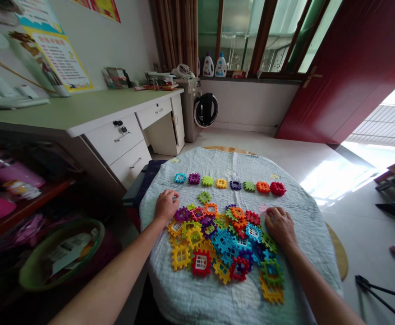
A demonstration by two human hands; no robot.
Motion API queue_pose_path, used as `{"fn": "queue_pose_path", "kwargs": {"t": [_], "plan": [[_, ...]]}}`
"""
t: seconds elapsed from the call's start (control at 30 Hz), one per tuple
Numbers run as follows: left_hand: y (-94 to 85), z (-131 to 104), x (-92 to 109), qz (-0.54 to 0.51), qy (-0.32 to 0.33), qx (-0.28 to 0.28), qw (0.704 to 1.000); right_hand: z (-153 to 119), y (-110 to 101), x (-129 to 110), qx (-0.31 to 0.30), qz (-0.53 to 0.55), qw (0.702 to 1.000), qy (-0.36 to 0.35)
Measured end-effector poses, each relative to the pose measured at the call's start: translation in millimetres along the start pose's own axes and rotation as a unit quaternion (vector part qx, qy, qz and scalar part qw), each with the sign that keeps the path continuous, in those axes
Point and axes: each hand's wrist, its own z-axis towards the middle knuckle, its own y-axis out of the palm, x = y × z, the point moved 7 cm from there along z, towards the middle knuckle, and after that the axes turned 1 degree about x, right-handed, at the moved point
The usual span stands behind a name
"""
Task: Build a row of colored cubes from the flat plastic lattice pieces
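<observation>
My left hand [167, 205] rests on the cloth at the left of a pile of plastic building tiles [222, 241], fingers loosely bent and nothing seen in them. On the pile's right side lies my right hand [281, 225], palm down with fingers apart, beside a green tile [269, 242]. The notched, window-like tiles are yellow, blue, red, purple, orange and green. Beyond the pile runs a row of tiles, from a blue one [180, 178] at the left to a red one [277, 188] at the right. A single green tile [204, 197] sits between row and pile.
A pale cloth [214, 164] covers the round table. To the left stand a desk with drawers [116, 140] and a green-rimmed basket [62, 253]. A washing machine [189, 108] with its door open is at the back; a red door [336, 76] stands right.
</observation>
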Motion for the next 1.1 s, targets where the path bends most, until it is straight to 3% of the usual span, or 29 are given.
{"fn": "queue_pose_path", "kwargs": {"t": [0.1,0.17,0.27,0.37,0.5,0.67,0.83,0.93,1.0,1.1], "plan": [[-3.6,-0.5,22.8,-0.052,0.013,-0.022,0.998,0.4,0.7,-0.4,-0.006,0.001,1.0,0.002],[-5.4,-4.6,54.1,-0.074,0.077,-0.044,0.993,0.2,0.6,-0.7,-0.008,0.001,1.0,0.003],[5.0,-16.2,105.5,-0.068,0.192,-0.138,0.969,-0.5,-0.5,-1.6,-0.009,0.0,1.0,0.006],[23.7,-24.9,136.1,-0.019,0.256,-0.233,0.938,-0.9,-2.2,-2.9,-0.01,0.0,1.0,0.008],[42.5,-23.2,144.3,0.067,0.267,-0.293,0.915,-1.1,-3.8,-5.1,-0.014,-0.002,1.0,0.007],[46.5,-18.3,150.2,0.114,0.269,-0.319,0.902,-1.3,-6.6,-8.9,-0.019,-0.002,1.0,0.01],[49.3,-8.7,151.6,0.099,0.219,-0.336,0.911,-1.5,-11.3,-12.8,-0.015,-0.001,1.0,0.01],[57.8,-3.1,152.5,0.038,0.199,-0.345,0.917,-1.4,-11.4,-12.7,-0.013,0.0,1.0,0.009],[62.4,-0.4,153.1,-0.007,0.188,-0.334,0.924,-1.5,-10.3,-11.7,-0.012,0.001,1.0,0.009],[59.7,3.0,152.1,0.007,0.187,-0.26,0.947,-1.7,-8.8,-10.3,-0.013,0.0,1.0,0.012]]}}
